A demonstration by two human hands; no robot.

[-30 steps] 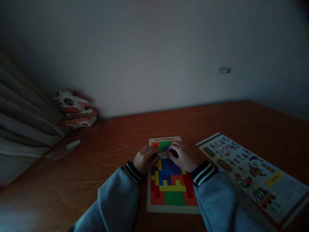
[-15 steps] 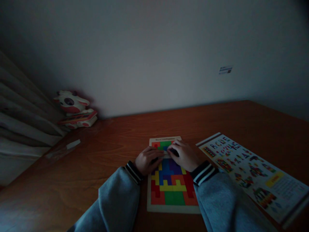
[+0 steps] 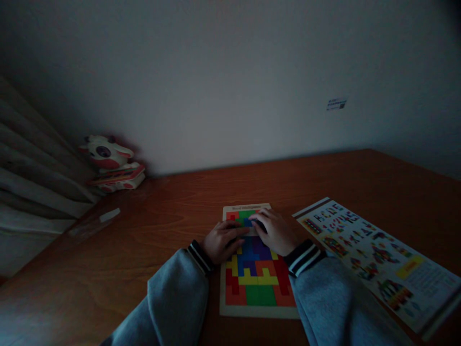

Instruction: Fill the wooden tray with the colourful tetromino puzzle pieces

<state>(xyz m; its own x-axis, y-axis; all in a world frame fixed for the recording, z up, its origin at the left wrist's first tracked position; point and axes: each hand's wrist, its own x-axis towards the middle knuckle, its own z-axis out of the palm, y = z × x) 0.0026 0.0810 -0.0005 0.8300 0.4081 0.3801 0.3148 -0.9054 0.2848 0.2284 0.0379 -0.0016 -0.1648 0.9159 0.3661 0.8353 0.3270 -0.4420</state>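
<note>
A wooden puzzle board (image 3: 259, 311) with red, yellow, green, blue and purple blocks lies on the table in front of me. My left hand (image 3: 224, 241) rests over the board's left edge, its fingers apart and reaching toward the middle. Over the upper right part is my right hand (image 3: 275, 231), fingers curved with a gap between thumb and index finger, touching the blocks. Between the fingertips shows a pale bare strip of the board. No block is visibly held by either hand. The hands cover some blocks on both sides.
A printed sheet (image 3: 374, 259) with colourful block figures lies on the table (image 3: 173, 211) to the right. At the back left stands a cow-shaped toy (image 3: 111, 163), near a small white strip (image 3: 110, 215) and a curtain (image 3: 32, 168). A wall rises behind the table.
My left fingers have spread slightly and lifted a little. My right fingers have shifted slightly, and more of the pale strip shows between the hands.
</note>
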